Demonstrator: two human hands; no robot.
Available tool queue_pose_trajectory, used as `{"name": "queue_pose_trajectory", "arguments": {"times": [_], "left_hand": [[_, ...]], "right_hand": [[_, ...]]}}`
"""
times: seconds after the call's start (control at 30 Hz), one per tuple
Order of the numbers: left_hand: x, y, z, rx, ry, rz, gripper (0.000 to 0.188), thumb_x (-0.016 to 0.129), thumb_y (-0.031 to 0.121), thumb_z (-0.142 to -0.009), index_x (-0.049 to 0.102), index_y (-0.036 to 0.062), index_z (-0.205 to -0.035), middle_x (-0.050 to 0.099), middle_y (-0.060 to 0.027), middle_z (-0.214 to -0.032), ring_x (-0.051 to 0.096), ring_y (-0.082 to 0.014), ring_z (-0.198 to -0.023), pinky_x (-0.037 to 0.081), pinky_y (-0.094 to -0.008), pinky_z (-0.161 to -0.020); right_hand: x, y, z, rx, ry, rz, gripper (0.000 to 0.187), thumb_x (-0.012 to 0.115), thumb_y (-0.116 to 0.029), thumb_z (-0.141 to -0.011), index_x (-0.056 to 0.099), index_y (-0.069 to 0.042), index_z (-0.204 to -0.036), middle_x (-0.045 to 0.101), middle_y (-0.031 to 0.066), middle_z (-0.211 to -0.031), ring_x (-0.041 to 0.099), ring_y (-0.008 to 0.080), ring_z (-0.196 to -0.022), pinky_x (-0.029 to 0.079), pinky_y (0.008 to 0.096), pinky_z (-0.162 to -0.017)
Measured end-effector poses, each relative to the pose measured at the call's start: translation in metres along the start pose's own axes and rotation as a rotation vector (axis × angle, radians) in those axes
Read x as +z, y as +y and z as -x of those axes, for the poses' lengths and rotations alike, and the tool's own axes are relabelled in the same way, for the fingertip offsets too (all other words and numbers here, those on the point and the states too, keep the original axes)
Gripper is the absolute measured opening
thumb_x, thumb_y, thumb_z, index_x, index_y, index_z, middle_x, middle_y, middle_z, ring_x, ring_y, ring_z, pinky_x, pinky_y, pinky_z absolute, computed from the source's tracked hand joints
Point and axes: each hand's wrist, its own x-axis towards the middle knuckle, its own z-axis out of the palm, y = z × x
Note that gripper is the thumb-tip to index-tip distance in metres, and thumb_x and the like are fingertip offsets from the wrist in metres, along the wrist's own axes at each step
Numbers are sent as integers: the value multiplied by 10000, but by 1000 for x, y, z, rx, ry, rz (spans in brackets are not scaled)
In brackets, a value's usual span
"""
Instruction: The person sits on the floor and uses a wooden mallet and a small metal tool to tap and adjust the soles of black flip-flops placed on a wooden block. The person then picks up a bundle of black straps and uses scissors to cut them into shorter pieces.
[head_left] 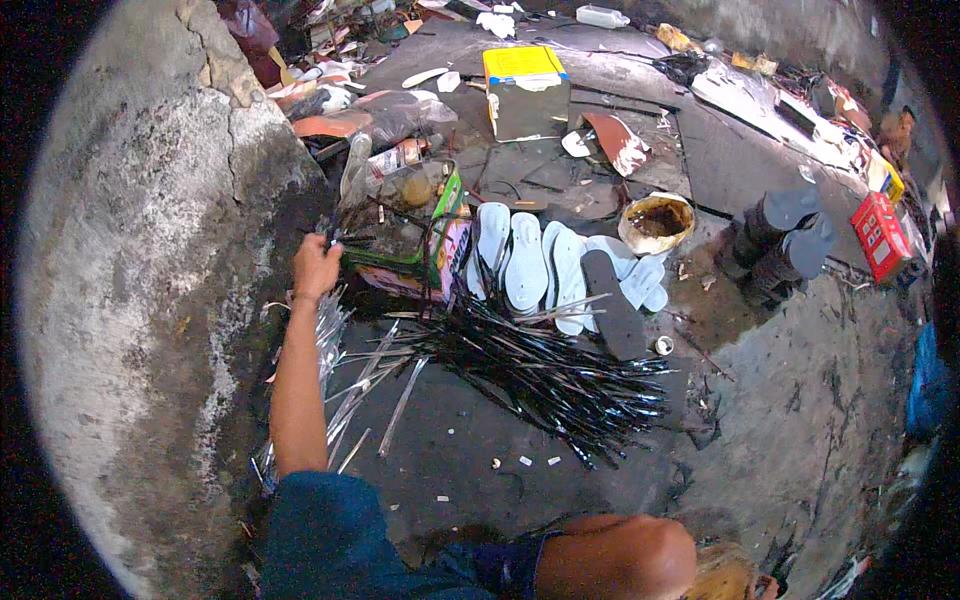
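Observation:
My left hand (316, 268) reaches out to the left, beside the rough wall. Its fingers are closed around something small and dark, too unclear to name, at the corner of a box-like container (385, 272) with green edges and a printed side. Close by my forearm lie loose silvery strips (375, 375). A large heap of thin black shiny strips (540, 370) spreads across the floor to the right. Past it rest several pale sandal soles (526, 265) in a row, with a dark sole (612, 305) leaning over them. My right hand does not show.
A concrete wall (150, 300) rises on the left. Farther off stand a yellow-topped box (527, 95) and a stained bowl (655, 222). Dark stacked soles (785, 240) and a red box (886, 236) are at the right. Plastic bottles and scraps (395, 155) litter the back left.

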Motion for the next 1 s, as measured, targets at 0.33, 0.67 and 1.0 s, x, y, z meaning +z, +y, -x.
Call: {"name": "queue_pose_trajectory", "arguments": {"times": [0.33,0.67,1.0], "left_hand": [[-102,248,159,127,-246,284,236,638,130,-929,526,-2,-1088,559,-62,-977,505,-145,-902,420,-270,-833],[16,449,368,1141,-1387,591,230,746,144,-810,593,14,-923,612,-124,-753,567,-202,-639,470,-339,-616],[-16,559,427,1627,-1898,187,248,728,180,-874,587,18,-998,550,-59,-686,480,-125,-623,444,-290,-588]], "right_hand": [[-16,34,16,176,150,-733,334,577,-203,-964,549,0,-1229,653,97,-1050,619,157,-932,502,320,-804],[247,-82,200,1703,350,-972,568,659,-364,-865,510,-48,-1313,565,205,-1286,511,282,-1225,389,450,-1052],[142,-108,86,511,614,-1723,733,755,-358,-800,462,20,-1356,520,211,-1363,578,337,-1178,471,404,-995]]}}
